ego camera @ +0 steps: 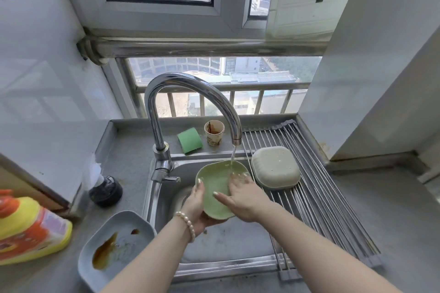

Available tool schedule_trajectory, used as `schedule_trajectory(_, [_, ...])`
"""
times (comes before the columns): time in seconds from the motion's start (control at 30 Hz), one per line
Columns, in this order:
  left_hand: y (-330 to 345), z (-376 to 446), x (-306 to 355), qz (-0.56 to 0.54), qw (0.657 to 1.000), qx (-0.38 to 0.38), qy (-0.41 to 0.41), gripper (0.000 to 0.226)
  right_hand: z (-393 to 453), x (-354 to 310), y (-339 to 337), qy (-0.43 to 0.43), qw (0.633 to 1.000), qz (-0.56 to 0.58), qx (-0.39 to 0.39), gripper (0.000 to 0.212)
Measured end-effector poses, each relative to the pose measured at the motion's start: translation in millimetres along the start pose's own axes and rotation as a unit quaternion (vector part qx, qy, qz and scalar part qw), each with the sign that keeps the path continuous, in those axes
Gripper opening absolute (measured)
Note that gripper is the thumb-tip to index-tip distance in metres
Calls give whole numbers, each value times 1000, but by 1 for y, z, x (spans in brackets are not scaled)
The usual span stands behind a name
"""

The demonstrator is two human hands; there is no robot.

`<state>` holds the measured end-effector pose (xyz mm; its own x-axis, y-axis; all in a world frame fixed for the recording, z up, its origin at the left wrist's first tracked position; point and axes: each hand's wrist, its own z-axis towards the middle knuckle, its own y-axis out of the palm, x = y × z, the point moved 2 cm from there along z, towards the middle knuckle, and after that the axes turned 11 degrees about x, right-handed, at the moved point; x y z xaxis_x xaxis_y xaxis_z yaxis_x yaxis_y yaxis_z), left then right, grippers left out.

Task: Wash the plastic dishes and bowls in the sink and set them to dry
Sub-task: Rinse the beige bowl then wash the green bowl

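Observation:
A light green plastic dish (215,184) is tilted over the steel sink (228,240) under a thin stream of water from the chrome faucet (190,93). My left hand (198,207) grips the dish from below and at its left rim, thumb on the edge. My right hand (240,195) lies flat inside the dish, fingers straight, rubbing its surface under the water. A grey-white bowl (275,170) sits upside down on the roll-up drying rack (316,200). A blue-grey dish (114,250) with brown sauce stains rests on the counter at the left of the sink.
A green sponge (189,140) and a stained paper cup (214,132) stand on the ledge behind the sink. A yellow-orange detergent bottle (28,228) lies at far left, a black round object (106,190) near the wall. White wall and window bound the back.

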<state>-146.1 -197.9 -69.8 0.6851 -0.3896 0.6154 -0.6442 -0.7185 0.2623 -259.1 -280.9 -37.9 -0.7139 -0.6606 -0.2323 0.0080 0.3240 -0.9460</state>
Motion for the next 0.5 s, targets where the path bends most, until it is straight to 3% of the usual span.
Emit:
schedule_trajectory(0.13, [19, -18, 2, -56, 997, -46, 0, 50, 19, -39, 2, 15, 993, 114, 6, 85])
schedule_trajectory(0.27, [11, -9, 12, -73, 997, -8, -2, 63, 8, -54, 17, -27, 968, 247, -33, 69])
schedule_trajectory(0.37, [2, 8, 14, -57, 998, 21, 2, 83, -15, -46, 16, -113, 978, 172, -25, 61])
schedule_trajectory(0.5, [-1, 8, 29, 27, 989, 68, 125, 58, -31, -16, 14, -153, 986, 57, 34, 46])
